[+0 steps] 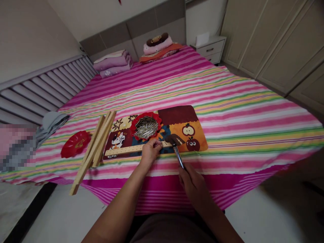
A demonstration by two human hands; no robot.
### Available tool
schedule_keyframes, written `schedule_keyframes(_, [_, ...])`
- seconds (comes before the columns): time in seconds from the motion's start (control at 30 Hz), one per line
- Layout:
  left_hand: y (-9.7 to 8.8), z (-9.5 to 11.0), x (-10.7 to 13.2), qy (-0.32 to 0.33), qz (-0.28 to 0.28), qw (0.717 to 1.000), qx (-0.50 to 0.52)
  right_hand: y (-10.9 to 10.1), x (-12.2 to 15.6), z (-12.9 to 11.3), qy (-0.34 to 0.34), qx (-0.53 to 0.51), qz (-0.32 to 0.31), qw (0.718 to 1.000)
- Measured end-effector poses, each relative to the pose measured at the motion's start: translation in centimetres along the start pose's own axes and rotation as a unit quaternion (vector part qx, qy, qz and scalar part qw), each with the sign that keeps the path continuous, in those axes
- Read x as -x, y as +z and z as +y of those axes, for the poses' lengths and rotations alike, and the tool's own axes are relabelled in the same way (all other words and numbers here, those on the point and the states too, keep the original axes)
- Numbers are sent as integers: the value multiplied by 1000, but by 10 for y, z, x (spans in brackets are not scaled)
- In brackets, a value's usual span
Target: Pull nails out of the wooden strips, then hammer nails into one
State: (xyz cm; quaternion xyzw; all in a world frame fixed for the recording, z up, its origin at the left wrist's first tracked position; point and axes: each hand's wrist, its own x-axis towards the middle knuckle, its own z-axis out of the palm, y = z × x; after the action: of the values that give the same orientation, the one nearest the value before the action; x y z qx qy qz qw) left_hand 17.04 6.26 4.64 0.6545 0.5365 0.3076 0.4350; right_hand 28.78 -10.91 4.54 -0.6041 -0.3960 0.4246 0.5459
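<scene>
A pale wooden strip (129, 149) dotted with a row of small marks lies across a colourful printed mat (176, 116). My left hand (150, 151) rests over the strip, fingertips pinched together; what is between them is too small to make out. In my right hand (194, 182) is a hammer (178, 157), gripped by its dark handle, its head over the right end of the strip, just right of my left fingertips. Behind my left hand, a red scalloped dish (133, 131) holds a heap of metal nails (146, 127).
Several wooden strips (94, 148) lie stacked left of the mat, jutting past the bed's front edge. Beyond them is a red dish (75, 144). Folded bedding (113, 63) sits by the headboard; a slatted rail (48, 82) runs along the left, a nightstand (211, 50) stands back right.
</scene>
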Motion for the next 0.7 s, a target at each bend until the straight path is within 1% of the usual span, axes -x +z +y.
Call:
schedule_keyframes(0.1, [0,0,1,-5,5,1000,-8,2,-2,2,6,4,-3,1000])
schedule_keyframes(0.23, [-3,0,4,-6,16,999,-36,-4,6,4,42,-47,15,998])
schedule_keyframes(0.3, [-9,2,5,-1,27,997,-67,-8,9,3,56,-58,29,996])
schedule_keyframes(0.37, [-20,7,2,7,47,993,-110,-12,11,2,67,-65,43,995])
schedule_keyframes(0.43, [-32,14,-4,16,76,982,-171,-14,12,3,70,-70,48,994])
schedule_keyframes(0.5, [-43,21,-15,18,96,963,-252,-14,12,5,67,-69,43,994])
schedule_keyframes(0.6, [-49,29,-33,10,89,931,-354,-12,12,8,72,-71,34,994])
schedule_keyframes(0.7, [-47,33,-47,5,67,914,-400,-11,13,8,81,-81,35,993])
